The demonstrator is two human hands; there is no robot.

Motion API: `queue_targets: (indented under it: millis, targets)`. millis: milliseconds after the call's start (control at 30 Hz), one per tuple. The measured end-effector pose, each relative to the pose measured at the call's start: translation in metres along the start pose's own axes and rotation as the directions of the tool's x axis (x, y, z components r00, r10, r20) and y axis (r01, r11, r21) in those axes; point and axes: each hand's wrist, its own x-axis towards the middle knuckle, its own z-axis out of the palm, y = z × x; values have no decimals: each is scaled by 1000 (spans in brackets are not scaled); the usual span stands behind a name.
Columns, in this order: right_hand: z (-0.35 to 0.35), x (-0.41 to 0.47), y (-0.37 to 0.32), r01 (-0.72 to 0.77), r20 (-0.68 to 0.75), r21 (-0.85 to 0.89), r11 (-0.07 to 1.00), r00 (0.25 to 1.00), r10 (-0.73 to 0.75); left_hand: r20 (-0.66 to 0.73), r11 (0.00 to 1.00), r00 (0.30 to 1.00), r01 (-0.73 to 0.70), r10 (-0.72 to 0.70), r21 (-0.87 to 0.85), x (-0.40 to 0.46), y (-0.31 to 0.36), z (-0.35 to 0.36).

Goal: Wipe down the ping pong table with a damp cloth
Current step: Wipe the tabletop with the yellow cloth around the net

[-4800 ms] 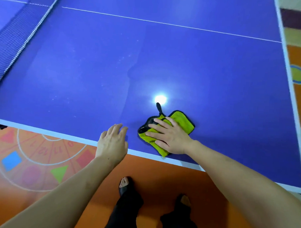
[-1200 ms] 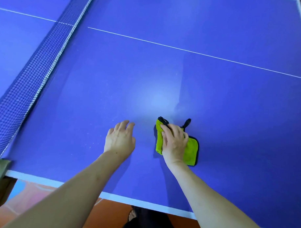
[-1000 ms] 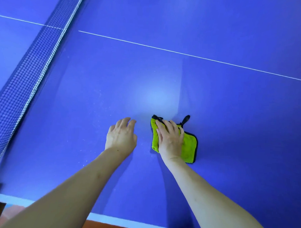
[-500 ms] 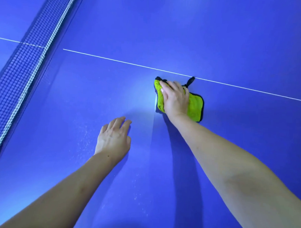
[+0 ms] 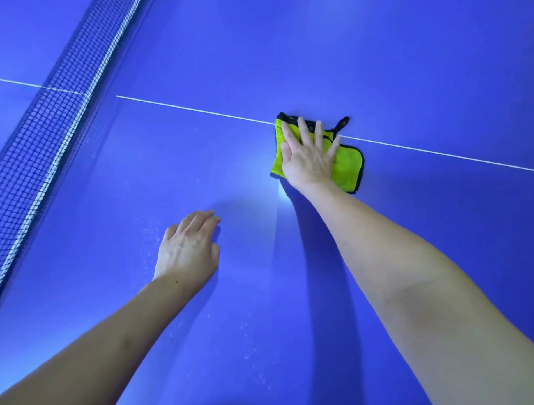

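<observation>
A folded yellow-green cloth (image 5: pixel 347 167) with black trim and a black hanging loop lies on the blue ping pong table (image 5: pixel 415 71), right at the white centre line (image 5: pixel 196 110). My right hand (image 5: pixel 308 156) presses flat on the cloth with fingers spread, arm stretched far forward. Nearer to me, my left hand (image 5: pixel 188 248) rests flat on the bare tabletop, fingers together. A faint wet streak runs on the surface from below the cloth toward me. Small pale specks dot the surface near my left hand.
The black net (image 5: pixel 50 128) with its white top band runs diagonally along the left side, well left of my left hand. Blue tabletop stretches beyond the centre line and to the right.
My right hand has pushed the cloth away from me, from close beside my left hand up to the white centre line. My left hand stays on the table.
</observation>
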Motion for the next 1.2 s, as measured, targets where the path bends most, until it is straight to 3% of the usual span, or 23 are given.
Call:
queue_targets:
  millis: [233,800,1000,1200]
  targets:
    - [10,-100,-36,-2,46,34,999,999,0,36,998,998,54,-54,-12,-44,-17,-4]
    - [54,-380,-160,-12,69,16,1000,998,11,129,1000,992,-3,2,11,-189,-122,-10]
    - [57,-387,-164,-19,68,10,1000,997,18,156,1000,988,-22,25,-18,-194,-141,-14]
    - [59,-346,-160,9,28,-33,999,1000,-8,123,998,992,-3,11,-61,-142,-152,-19]
